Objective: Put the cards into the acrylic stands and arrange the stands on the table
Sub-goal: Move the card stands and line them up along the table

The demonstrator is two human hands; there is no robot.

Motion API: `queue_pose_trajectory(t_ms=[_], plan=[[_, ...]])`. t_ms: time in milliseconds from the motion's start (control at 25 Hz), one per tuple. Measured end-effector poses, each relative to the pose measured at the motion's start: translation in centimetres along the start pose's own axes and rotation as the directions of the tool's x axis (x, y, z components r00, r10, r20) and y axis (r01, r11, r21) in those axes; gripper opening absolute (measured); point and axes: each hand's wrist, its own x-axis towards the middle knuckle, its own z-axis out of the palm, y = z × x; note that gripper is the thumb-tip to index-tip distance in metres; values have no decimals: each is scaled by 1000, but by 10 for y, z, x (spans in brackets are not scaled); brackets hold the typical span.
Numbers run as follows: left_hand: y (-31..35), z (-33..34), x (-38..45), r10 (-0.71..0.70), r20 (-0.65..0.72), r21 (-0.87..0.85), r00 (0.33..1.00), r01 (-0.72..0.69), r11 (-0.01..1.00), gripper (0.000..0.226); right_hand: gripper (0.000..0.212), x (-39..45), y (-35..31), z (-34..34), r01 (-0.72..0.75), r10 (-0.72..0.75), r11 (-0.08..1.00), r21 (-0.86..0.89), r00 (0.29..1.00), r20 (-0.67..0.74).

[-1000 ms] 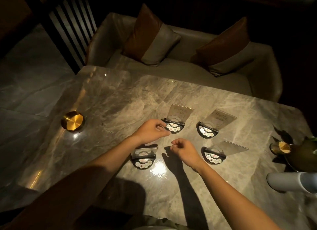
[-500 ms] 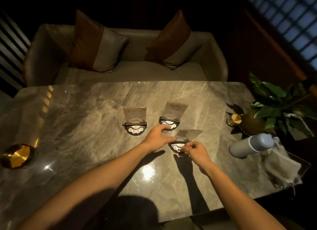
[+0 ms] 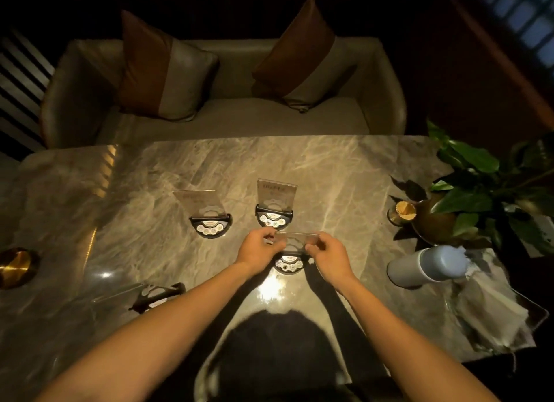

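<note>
Both hands, left hand (image 3: 260,249) and right hand (image 3: 327,255), pinch the clear acrylic stand (image 3: 295,242) by its side edges, just above its dark base (image 3: 289,264) on the table (image 3: 344,168); keep it level, grip light.

Beyond the hands, past the far table edge, stands a pale sofa (image 3: 227,123) with two brown-and-grey cushions, one to the left (image 3: 162,69) and one to the right (image 3: 302,57). Right of the hands a pale blue bottle (image 3: 428,266) lies on its side, touching a crumpled cloth (image 3: 485,308). Farther right a leafy plant (image 3: 473,192) sits in a dark pot, with what may be a small glass jar (image 3: 403,211) just beside it. Far left of the hands rests a round brass dish (image 3: 16,266).
</note>
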Motion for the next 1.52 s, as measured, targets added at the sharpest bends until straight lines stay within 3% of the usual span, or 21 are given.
queue_pose_trajectory(t_ms=[120,320,520,760,920,1160,1320,1520], plan=[[13,8,4,-4,-69,17,998,5,1000,5,9,17,2,-22,41,-39,999,-22,993,108],[45,10,6,25,-140,-34,990,-30,999,6,19,33,-20,-57,124,-119,992,-21,979,168],[84,12,25,47,-178,-177,983,-79,981,8,9,38,-56,-98,91,-92,996,8,994,66],[154,18,49,221,-188,-257,957,-265,930,10,6,64,-99,-160,132,-131,990,51,991,-8],[206,28,85,222,-169,-315,960,-266,911,10,9,101,-122,-204,164,-162,986,36,986,-45],[292,52,157,250,-246,-320,936,-322,891,13,8,190,-151,-282,204,-205,978,-38,978,-38],[330,92,216,264,-254,-337,930,-341,878,14,4,249,-146,-336,199,-203,976,-84,979,-37],[358,167,291,241,-191,-294,952,-290,911,13,17,318,-93,-398,156,-167,978,-137,984,-68]])
